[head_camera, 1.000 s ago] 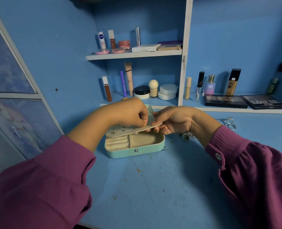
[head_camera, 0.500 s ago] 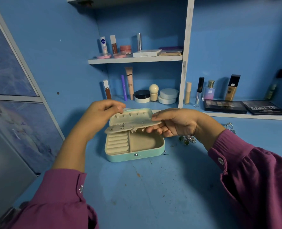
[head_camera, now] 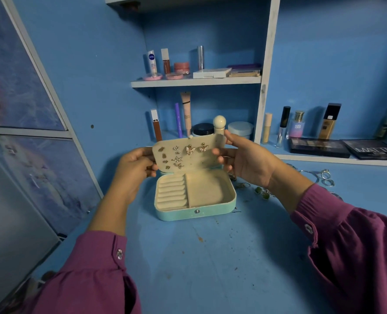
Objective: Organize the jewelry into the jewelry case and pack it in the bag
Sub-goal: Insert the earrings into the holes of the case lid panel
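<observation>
I see the teal jewelry case [head_camera: 194, 197] open on the blue table [head_camera: 210, 268], toward the back edge, w/ ring rolls left and a bare compartment right. My left hand [head_camera: 131, 171] pinches the left edge of the cream earring panel [head_camera: 201, 164], my right hand [head_camera: 246, 159] grips its right edge; the panel stands upright over the case's rear. Butterfly earrings [head_camera: 195, 149] and star studs [head_camera: 177, 162] are pinned on it. Loose jewelry [head_camera: 263, 193] lies on the table just right of the case, near the shelf edge.
</observation>
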A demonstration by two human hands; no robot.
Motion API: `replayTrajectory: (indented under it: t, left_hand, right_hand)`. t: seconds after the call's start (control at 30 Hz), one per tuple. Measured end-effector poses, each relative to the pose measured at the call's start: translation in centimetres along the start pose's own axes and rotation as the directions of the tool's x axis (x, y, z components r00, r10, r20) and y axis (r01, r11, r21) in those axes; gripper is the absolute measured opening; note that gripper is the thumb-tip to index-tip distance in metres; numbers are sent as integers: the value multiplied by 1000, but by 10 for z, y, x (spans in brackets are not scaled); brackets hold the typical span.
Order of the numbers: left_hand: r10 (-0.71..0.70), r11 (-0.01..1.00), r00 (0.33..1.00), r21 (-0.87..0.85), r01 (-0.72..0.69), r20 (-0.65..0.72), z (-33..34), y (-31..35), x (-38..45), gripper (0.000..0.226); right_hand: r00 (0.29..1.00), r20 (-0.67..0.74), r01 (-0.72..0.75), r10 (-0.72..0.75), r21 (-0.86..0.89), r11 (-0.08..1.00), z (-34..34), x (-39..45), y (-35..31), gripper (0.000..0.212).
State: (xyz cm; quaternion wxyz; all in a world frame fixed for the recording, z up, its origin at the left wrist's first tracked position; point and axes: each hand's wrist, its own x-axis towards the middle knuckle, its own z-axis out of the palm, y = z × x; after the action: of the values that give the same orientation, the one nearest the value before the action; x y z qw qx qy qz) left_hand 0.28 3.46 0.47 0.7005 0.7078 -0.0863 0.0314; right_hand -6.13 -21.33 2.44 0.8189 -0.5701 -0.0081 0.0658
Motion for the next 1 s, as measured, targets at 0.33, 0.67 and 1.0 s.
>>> replayTrajectory:
  t: [0.33,0.67,1.0]
  left_hand:
    - [25,997,994,75,-17,-108,12,-14,-1,23]
    - [90,983,993,164,-76,-76,16,-27,0,20]
    - [86,984,995,161,-76,-56,13,-29,-1,24]
  right_hand:
    - [964,-185,120,-189,-330,936,-6,-3,4,25]
    - [952,-181,44,-249,-720,692,-32,-39,-9,16]
    - [963,-193,-63,-189,-841,537,-59,-84,-20,13]
